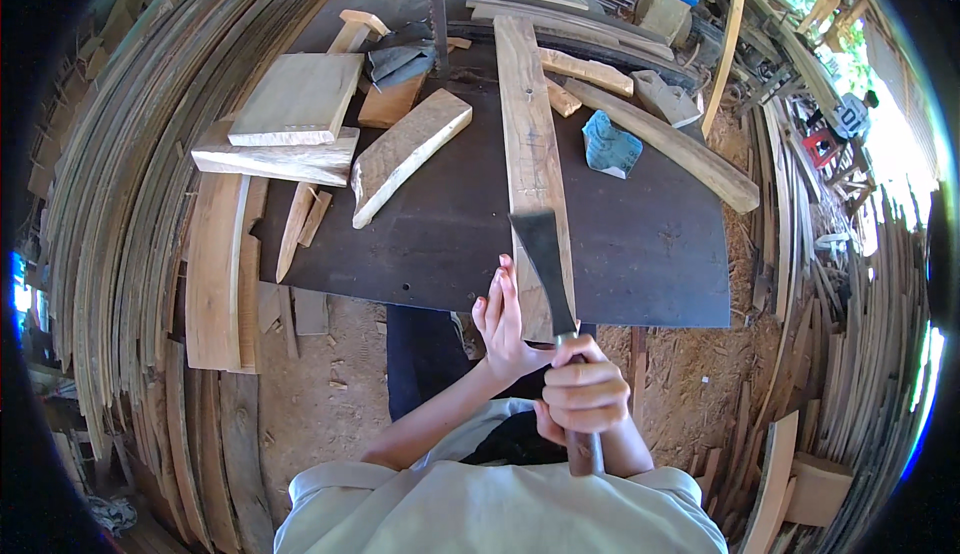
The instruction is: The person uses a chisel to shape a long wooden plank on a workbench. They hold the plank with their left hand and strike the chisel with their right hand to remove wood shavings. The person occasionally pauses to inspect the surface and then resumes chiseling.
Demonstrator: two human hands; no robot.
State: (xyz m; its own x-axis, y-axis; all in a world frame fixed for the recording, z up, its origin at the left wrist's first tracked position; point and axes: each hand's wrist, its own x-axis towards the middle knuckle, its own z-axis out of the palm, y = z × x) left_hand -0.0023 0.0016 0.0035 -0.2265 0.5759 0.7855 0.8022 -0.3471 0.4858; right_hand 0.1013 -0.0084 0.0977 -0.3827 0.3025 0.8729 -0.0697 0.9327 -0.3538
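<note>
1. One dark table (650, 264) carries everything.
2. One long plank (530, 144) lies on it, near end jutting slightly past the edge.
3. One flared blade tool (545, 264) extends over the plank; contact is unclear. The step seems to be positioning blade against wood.
4. Right hand (587, 391): fingers clenched round the tool's handle.
5. Left hand (507, 332): fingers extended, gripping nothing, beside the plank; the next move probably calls for bracing it, clear of the blade.

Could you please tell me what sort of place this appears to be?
Probably a woodworking shop: stacked planks line the left side, cut wooden blocks lie on the dark table, and the right hand grips a wide-bladed tool.
</note>
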